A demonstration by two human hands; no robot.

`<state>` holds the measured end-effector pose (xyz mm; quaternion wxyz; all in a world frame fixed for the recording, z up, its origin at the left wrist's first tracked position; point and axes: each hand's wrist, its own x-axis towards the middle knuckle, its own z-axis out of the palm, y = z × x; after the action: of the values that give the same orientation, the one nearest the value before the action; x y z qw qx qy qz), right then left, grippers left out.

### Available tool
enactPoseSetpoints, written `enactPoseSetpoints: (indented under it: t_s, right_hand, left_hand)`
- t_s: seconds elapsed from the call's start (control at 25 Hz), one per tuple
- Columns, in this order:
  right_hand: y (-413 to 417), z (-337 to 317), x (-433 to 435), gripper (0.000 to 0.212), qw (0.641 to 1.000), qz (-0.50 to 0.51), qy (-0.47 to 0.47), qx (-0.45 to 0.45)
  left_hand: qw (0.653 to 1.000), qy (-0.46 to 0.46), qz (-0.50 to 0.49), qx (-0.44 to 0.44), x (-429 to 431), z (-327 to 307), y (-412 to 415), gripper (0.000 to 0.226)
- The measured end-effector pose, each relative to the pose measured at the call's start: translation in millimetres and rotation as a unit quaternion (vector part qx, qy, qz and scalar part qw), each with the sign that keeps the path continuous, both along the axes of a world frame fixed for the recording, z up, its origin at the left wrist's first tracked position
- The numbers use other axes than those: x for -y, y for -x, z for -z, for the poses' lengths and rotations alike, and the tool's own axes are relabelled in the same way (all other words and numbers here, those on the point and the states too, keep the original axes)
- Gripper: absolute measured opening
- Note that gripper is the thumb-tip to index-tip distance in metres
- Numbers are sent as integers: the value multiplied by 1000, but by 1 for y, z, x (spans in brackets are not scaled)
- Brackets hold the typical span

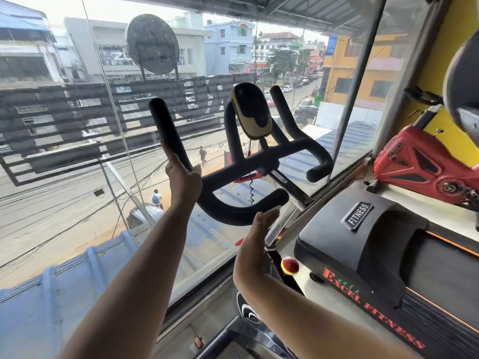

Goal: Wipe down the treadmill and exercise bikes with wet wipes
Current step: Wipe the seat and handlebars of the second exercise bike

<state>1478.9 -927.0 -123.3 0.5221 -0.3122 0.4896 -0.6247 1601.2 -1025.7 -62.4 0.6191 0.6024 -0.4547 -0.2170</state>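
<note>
Our left hand [182, 177] gripping the handlebar [290, 147] at frame centre, our right hand [255, 234] flat, pressing a wipe [272, 210] to its near end, treadmill [375, 242] lower right.

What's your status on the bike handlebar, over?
Left hand grips handlebar, left side. Right hand presses wet wipe against near grip end. Nothing in the way; treadmill to the right, untouched.
</note>
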Motion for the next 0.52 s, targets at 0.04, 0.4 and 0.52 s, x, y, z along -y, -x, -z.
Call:
enactPoseSetpoints:
  t_s: [0.04, 0.4, 0.52]
  right_hand:
    - [7, 2, 10, 71, 1000, 13, 13, 1]
    - [-7, 32, 22, 89, 975, 75, 158, -138]
    - [-16, 60, 17, 84, 912, 92, 275, -289]
  left_hand:
    - [1000, 4, 2, -3, 1, 1, -1, 91]
    - [1000, -1, 13, -11, 0, 1, -1, 90]
    - [1000, 2, 13, -10, 0, -1, -1, 90]
